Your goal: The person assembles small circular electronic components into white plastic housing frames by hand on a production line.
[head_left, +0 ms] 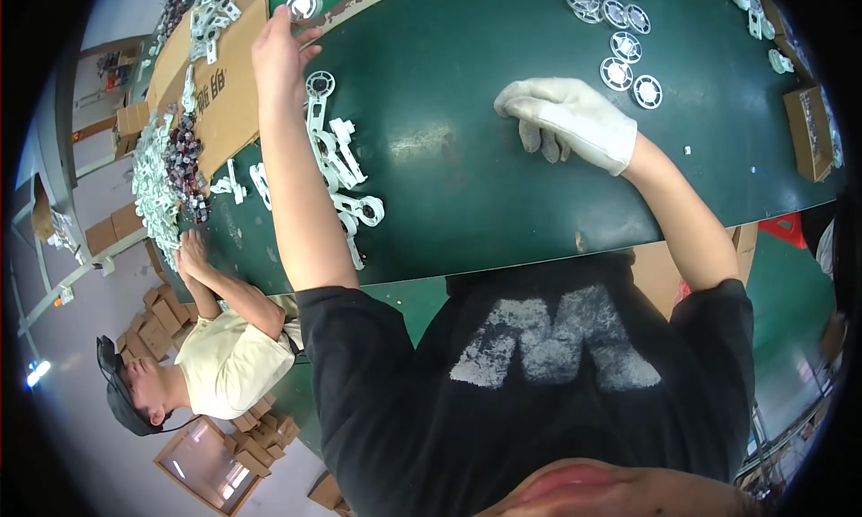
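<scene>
My bare left hand (280, 55) is stretched out to the far left of the table. Its thumb and forefinger close on the round end of a white plastic part with a narrow arm (303, 5), while the other fingers stand off it. Below the hand, beside my forearm, lies a loose group of similar white ring-ended parts (334, 153). My right hand (575, 118), in a white glove, hovers over the table right of the middle. Its thumb and forefinger come together and the other fingers curl down; nothing shows in them. Round spoked silver discs (616, 74) lie beyond it.
A cardboard sheet (242, 113) lies on the green table (431, 203) at the left, with heaps of small white parts (154, 189) and dark parts (186, 158) next to it. A co-worker (224, 373) sits at the left edge. An open cardboard box (808, 135) stands at the right.
</scene>
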The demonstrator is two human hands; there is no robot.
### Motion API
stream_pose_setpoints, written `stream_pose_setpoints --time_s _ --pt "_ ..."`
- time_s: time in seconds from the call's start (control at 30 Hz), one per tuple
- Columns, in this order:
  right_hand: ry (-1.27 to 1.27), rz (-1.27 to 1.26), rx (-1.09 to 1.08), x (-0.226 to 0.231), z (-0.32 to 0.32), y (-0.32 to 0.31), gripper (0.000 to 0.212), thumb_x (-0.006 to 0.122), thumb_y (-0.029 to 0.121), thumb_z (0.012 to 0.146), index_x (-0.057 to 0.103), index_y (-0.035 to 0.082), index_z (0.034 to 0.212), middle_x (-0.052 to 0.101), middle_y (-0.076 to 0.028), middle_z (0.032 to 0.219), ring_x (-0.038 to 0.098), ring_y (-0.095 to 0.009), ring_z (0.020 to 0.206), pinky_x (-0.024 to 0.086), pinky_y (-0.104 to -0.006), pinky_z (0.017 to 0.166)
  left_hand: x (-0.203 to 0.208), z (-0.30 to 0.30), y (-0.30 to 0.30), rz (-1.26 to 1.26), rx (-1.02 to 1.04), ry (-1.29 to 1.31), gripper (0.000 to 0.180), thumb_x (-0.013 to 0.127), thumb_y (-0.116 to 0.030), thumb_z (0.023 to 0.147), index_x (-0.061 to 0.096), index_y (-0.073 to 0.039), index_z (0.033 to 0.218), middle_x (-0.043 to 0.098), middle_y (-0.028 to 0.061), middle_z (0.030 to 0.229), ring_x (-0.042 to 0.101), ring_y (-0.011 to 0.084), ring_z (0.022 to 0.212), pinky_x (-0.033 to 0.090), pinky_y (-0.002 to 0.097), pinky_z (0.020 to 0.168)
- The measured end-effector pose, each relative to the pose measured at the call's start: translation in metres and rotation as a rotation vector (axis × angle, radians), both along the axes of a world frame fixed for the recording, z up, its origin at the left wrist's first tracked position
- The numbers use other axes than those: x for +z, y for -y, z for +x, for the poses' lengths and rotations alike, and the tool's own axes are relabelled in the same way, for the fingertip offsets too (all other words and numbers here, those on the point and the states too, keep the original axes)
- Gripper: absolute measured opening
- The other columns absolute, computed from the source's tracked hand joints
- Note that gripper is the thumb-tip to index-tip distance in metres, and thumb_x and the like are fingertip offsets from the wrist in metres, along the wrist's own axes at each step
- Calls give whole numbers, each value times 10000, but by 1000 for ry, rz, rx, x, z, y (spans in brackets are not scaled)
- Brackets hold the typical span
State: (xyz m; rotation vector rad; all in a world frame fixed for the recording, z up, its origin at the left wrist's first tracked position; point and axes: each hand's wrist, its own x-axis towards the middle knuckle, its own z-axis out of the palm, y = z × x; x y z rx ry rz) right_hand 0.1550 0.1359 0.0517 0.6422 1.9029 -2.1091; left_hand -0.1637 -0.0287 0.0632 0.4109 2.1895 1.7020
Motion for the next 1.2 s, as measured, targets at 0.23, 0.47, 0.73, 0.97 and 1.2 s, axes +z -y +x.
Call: stream_pose_setpoints --time_s 0.23,0.47,0.73,0.97,1.2 --pt "2 -68 -11 -8 1 -6 342 585 353 981 697 53 1102 633 -43 746 561 -107 596 475 -258 554 -8 13 30 -1137 -314 -714 346 634 -370 957 732 -122 1179 748 141 1095 696 325 1075 487 471 977" --pt "-1 -64 38 -6 1 -7 372 593 361 979 694 41 1139 657 -71 805 599 -142 640 511 -289 609 -5 31 47 -1043 -243 -892 312 772 -361 863 740 -96 1024 724 107 1022 678 304 973 369 513 1024" --pt "-602 727 -294 -16 0 18 752 754 355 834 452 28 1439 606 -186 1301 597 -329 1222 479 -404 1063 29 151 -36 -137 -347 -480 226 782 -173 890 617 -26 942 647 33 756 577 87 704 479 256 630" --pt "-145 490 -358 -19 -7 11 458 615 316 899 547 43 1260 691 -233 1105 681 -424 1022 541 -478 889 -3 123 -82 -28 -739 -272 373 556 -365 1060 652 -11 1124 694 46 883 635 137 753 497 273 686" --pt "-89 498 -68 -5 -4 17 415 524 293 880 591 119 1251 731 -189 1010 708 -404 950 537 -521 852 -50 -86 -30 -994 -118 -733 375 629 -372 918 762 -52 1062 759 189 957 729 350 964 547 430 899"
